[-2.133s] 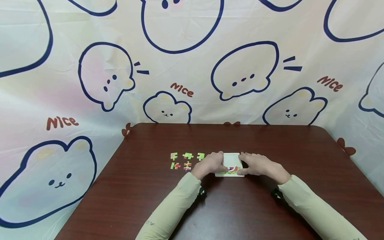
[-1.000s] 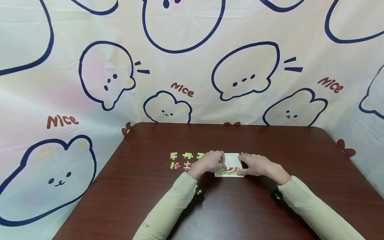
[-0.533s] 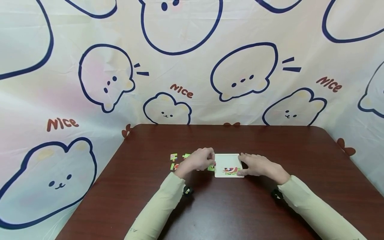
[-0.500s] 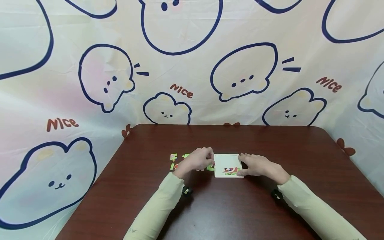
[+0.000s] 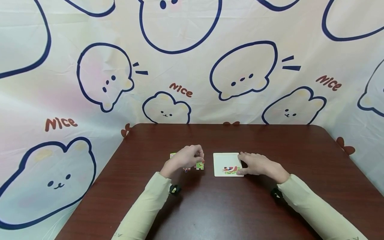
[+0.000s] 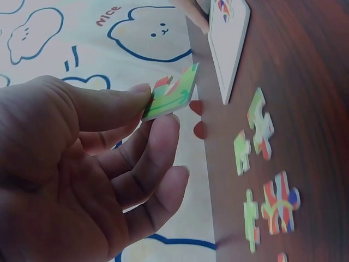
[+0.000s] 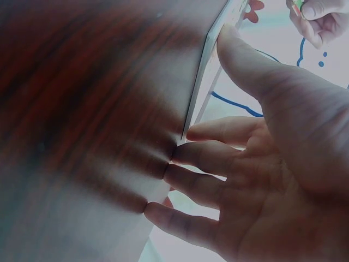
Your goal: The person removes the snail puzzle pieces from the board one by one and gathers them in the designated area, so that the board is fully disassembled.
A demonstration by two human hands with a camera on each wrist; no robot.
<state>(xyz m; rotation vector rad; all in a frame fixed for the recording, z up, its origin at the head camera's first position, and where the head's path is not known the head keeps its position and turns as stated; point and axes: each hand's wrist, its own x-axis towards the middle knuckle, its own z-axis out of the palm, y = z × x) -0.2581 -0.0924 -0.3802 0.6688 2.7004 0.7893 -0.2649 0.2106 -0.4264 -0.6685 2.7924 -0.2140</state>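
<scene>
My left hand hovers over the loose puzzle pieces, left of the white puzzle tray. Its thumb and fingertips pinch a green puzzle piece with a little red on it, as the left wrist view shows. At the tray's right side rests my right hand, fingers extended, the thumb touching the near part of the rim and the index finger the far part. In the right wrist view its other fingertips meet the tabletop. Joined pieces with red and green lie along the tray's near side, partly beside the right thumb.
Loose puzzle pieces lie on the brown table under and around the left hand, among them a striped piece and a green piece. The hand hides part of them in the head view. A patterned cloth hangs behind the table.
My left hand has moved left from the tray to above the loose pieces, carrying the green puzzle piece out. The tray's near left corner is now bare. My right hand has stayed put.
</scene>
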